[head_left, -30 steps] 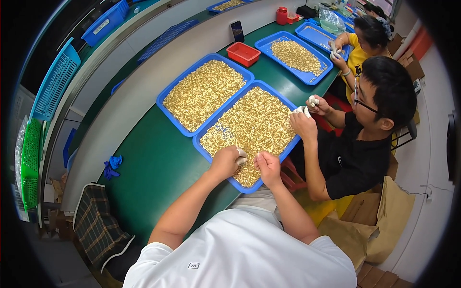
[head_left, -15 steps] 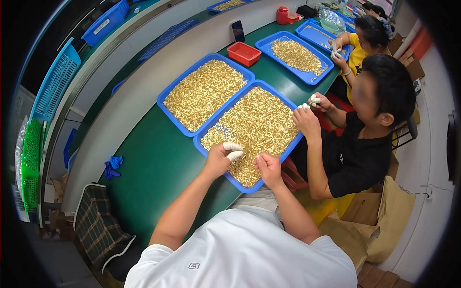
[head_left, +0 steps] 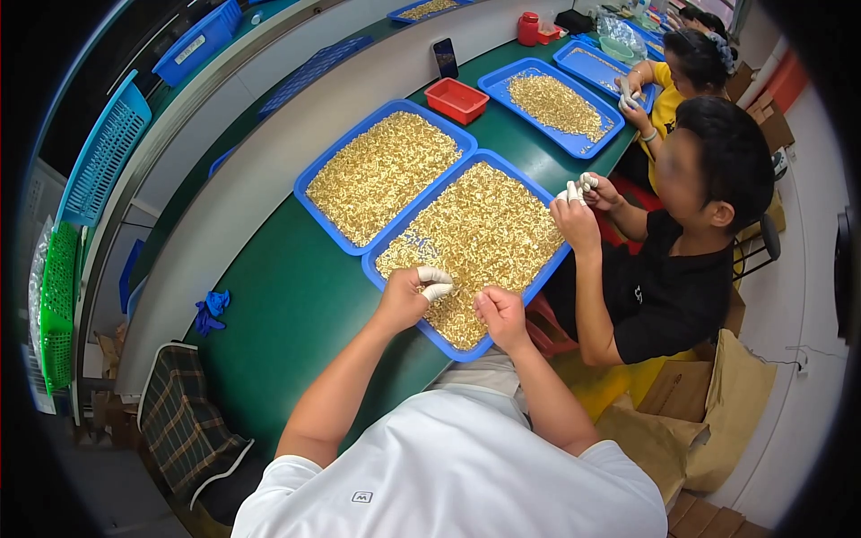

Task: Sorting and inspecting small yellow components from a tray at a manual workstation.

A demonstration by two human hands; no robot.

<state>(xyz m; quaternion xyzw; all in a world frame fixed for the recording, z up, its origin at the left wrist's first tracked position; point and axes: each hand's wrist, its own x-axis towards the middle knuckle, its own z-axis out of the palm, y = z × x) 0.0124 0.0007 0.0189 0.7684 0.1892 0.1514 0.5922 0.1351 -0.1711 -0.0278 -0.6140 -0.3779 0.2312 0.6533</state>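
A blue tray (head_left: 383, 285) full of small gold-coloured pieces (head_left: 484, 215) lies in front of me on the green table. Over its near part I hold both hands close together. My left hand (head_left: 411, 294), with white covers on thumb and finger, is closed in a pinch; what it holds is too small to make out. Just to its right, my right hand (head_left: 502, 316) is bare and closed, thumb against the fingers. Anything in its grip is hidden.
A second blue tray (head_left: 303, 190) of gold pieces adjoins mine at the far left. Beyond stand a red box (head_left: 456, 100), a phone (head_left: 445, 58) and another blue tray (head_left: 502, 97). A co-worker (head_left: 682, 269) sits close at right. Blue gloves (head_left: 212, 311) lie on the green table (head_left: 278, 296).
My hands stay almost in place, with only slight finger movement. The nearest co-worker's hands have shifted a little.
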